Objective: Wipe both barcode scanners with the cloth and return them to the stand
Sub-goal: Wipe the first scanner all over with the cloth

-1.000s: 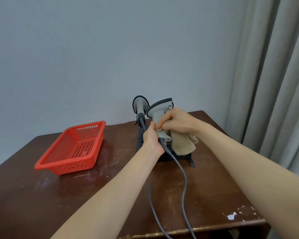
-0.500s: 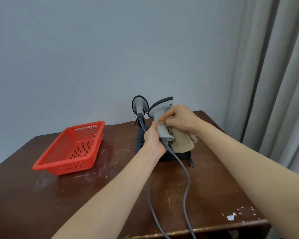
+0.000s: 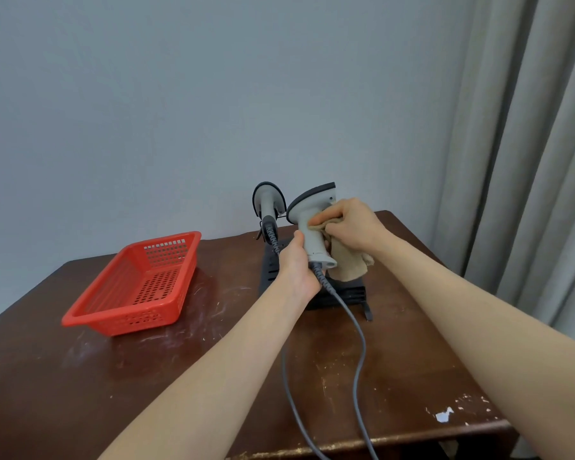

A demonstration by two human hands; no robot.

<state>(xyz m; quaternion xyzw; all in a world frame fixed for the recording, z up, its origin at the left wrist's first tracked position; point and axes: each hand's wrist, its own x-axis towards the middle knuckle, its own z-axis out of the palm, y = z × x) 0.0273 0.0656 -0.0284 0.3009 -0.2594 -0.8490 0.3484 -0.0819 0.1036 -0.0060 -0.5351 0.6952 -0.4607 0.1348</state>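
Note:
My left hand [image 3: 296,267] grips the lower handle of a grey barcode scanner [image 3: 312,224], held upright above the black stand [image 3: 342,293]. My right hand [image 3: 352,224] presses a tan cloth [image 3: 347,263] against the right side of the scanner's neck; the cloth's loose end hangs down behind the handle. A second grey scanner [image 3: 269,202] sits upright in the stand at the back left, its coiled cord running down behind my left hand. Two grey cables [image 3: 356,353] trail across the table toward its front edge.
A red perforated plastic basket [image 3: 136,287] stands on the left of the dark wooden table [image 3: 80,376]. A grey wall is close behind the table, and grey curtains [image 3: 528,161] hang at the right. The table's front edge is worn and chipped.
My right hand with the cloth has slid up the scanner from the handle to the neck below the head. My left hand keeps its hold on the handle.

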